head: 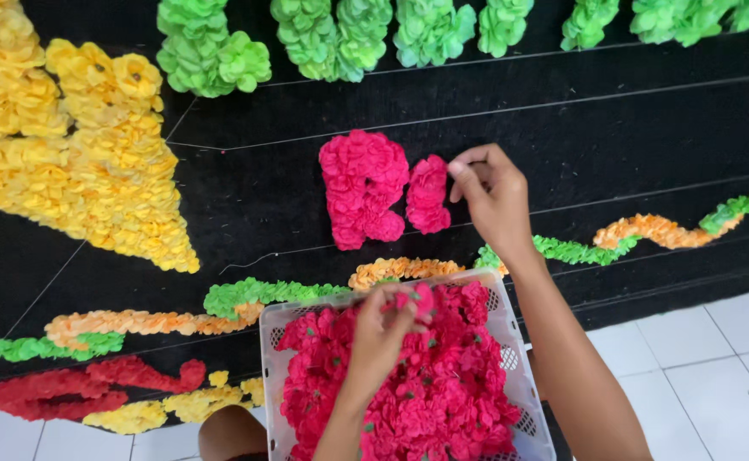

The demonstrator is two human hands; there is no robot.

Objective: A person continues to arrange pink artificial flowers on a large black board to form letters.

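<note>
Right hand [492,198] pinches a pink flower against the black board [614,128], right of the pink cluster [379,189]. Left hand [385,329] grips another flower [423,299] above the near basket [511,358]. Step judged: filling the pink shape; the flower needs a firm press.

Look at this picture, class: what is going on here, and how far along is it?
A person is fixing pink paper flowers onto a black board. The right hand presses against the edge of a pink flower cluster on the board. The left hand pinches a single pink flower above a white basket full of them. Yellow shapes, green clusters and wavy orange-green garlands are already on the board.
</note>
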